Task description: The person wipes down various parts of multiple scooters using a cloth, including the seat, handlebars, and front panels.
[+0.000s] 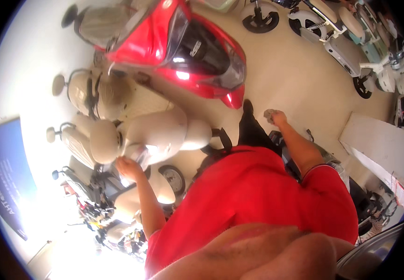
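My left hand point(129, 169) is at the lower edge of a round cream backrest point(104, 141) on a cream scooter point(157, 130). Its fingers look curled, and whatever they hold is hidden. On the other side, my right hand point(279, 118) hangs low above the floor, closed around a crumpled greyish cloth point(270, 115). In front of me stands a red scooter point(183, 56) with a dark glossy panel. Part of the cream scooter's seat lies between my left arm and my body.
More cream scooters point(101, 95) with mirrors line the left wall. White bikes point(341, 53) stand at the far right. A white box point(374, 142) sits to my right on the beige floor point(295, 70). A blue poster point(10, 172) hangs at the left.
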Available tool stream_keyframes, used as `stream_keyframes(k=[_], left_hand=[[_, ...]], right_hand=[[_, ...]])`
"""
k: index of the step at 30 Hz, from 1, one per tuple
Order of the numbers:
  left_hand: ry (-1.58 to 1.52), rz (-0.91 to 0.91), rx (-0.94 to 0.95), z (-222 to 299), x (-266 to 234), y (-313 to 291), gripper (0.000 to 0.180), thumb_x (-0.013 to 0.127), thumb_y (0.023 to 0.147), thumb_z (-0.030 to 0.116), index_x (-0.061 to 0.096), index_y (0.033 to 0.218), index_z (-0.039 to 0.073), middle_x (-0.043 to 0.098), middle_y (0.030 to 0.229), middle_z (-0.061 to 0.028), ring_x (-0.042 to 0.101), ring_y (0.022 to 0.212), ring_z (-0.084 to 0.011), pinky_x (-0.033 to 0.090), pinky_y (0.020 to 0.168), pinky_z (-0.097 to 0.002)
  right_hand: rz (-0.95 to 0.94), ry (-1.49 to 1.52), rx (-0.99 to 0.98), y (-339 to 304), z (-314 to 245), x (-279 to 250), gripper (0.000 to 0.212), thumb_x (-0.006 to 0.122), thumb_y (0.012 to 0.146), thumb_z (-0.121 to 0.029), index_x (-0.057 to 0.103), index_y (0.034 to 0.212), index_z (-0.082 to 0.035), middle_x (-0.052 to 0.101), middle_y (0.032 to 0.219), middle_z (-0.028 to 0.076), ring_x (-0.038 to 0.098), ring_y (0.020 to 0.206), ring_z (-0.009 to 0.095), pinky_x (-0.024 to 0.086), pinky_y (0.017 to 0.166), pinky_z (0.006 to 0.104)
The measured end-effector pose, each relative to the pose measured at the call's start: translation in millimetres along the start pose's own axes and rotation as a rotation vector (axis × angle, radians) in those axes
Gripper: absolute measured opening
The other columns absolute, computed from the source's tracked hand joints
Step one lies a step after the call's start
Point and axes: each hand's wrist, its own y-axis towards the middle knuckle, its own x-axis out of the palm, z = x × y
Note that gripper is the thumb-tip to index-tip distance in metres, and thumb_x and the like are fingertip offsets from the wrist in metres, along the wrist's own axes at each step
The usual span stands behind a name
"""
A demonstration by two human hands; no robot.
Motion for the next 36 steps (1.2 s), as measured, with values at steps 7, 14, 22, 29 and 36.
stream_keyframes(k=[7, 14, 22, 29, 36], left_hand=[[-0.438, -0.243, 0.271, 112.7, -2.7, -66.1, 0.026, 0.058, 0.077, 0.0, 0.065, 0.102, 0.004, 0.061, 0.117, -0.0177, 0.056, 0.113, -0.0355, 0.044, 0.096, -0.0428], [-0.338, -1.327, 0.008, 66.5, 158.5, -201.6, 0.033, 0.063, 0.081, 0.031, 0.068, 0.102, 0.007, 0.068, 0.103, -0.0182, 0.063, 0.102, -0.0333, 0.048, 0.09, -0.0418], [-0.334, -1.524, 0.043, 127.4, 159.2, -213.7, 0.034, 0.059, 0.086, 0.034, 0.067, 0.095, 0.002, 0.068, 0.09, -0.0182, 0.066, 0.088, -0.0325, 0.05, 0.078, -0.0427], [-0.411, -1.459, -0.059, 264.7, 135.3, -146.6, 0.031, 0.059, 0.087, 0.032, 0.067, 0.093, 0.003, 0.067, 0.084, -0.0153, 0.066, 0.081, -0.0281, 0.05, 0.073, -0.0405], [-0.693, -1.346, -0.112, 446.0, 105.0, -122.1, 0.027, 0.059, 0.089, 0.031, 0.067, 0.091, 0.005, 0.066, 0.077, -0.0124, 0.066, 0.074, -0.0238, 0.05, 0.067, -0.0383]], right_hand=[[0.255, -0.722, -0.738, 61.3, 75.1, -136.3, 0.026, 0.052, 0.09, -0.027, 0.059, 0.089, -0.002, 0.061, 0.077, 0.012, 0.061, 0.059, 0.023, 0.048, 0.045, 0.035], [0.215, 0.506, 0.412, -6.4, 137.4, -158.3, 0.025, 0.048, 0.095, -0.024, 0.062, 0.102, -0.005, 0.062, 0.085, 0.01, 0.06, 0.06, 0.018, 0.046, 0.045, 0.0289], [-0.306, -0.646, 0.56, 8.4, 206.9, -186.5, 0.02, 0.05, 0.093, -0.019, 0.065, 0.09, -0.007, 0.067, 0.084, 0.009, 0.064, 0.065, 0.017, 0.048, 0.046, 0.033], [0.896, -0.713, -0.45, 142.8, 186.1, -234.4, 0.025, 0.057, 0.09, -0.024, 0.065, 0.077, -0.004, 0.066, 0.073, 0.01, 0.064, 0.065, 0.02, 0.049, 0.05, 0.0376], [0.483, 0.534, 0.221, 177.0, -32.0, -405.7, 0.027, 0.051, 0.089, -0.024, 0.061, 0.089, 0.001, 0.061, 0.076, 0.012, 0.055, 0.055, 0.02, 0.044, 0.047, 0.0324]])
